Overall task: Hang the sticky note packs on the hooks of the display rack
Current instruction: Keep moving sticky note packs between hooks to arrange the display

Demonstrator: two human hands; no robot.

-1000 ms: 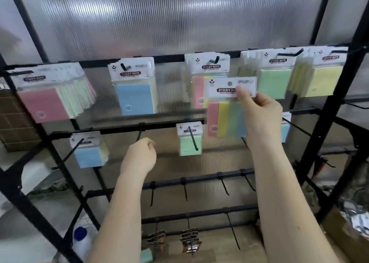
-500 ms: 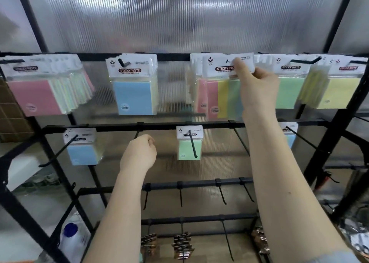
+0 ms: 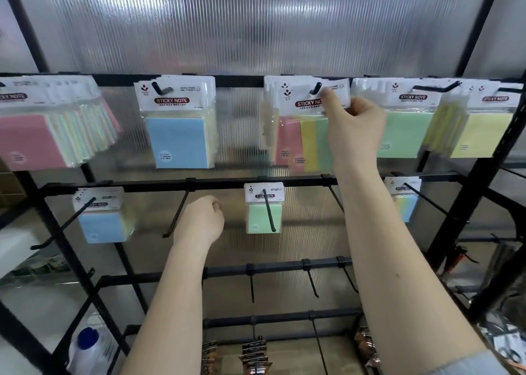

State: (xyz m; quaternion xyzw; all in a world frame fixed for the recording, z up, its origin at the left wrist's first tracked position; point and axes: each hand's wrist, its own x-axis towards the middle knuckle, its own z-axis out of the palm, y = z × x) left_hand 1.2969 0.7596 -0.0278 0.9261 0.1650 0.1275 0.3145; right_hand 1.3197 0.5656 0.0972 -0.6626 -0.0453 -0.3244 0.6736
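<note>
1. Left hand (image 3: 199,222) hangs low before the display rack (image 3: 222,183), loosely curled, holding nothing.
2. Multicolour sticky note pack (image 3: 306,135) sits on the top-row hook (image 3: 315,88); slide it fully back (header hole appears threaded).
3. Right hand (image 3: 354,129) reaches up, arm extended, pinching the pack's header.

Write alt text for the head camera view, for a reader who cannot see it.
A person's right hand pinches the header card of a multicolour sticky note pack that sits on a top-row hook of a black display rack. The left hand hangs lower, loosely curled, holding nothing. Other packs hang along the top two rails; lower hooks are bare.
</note>
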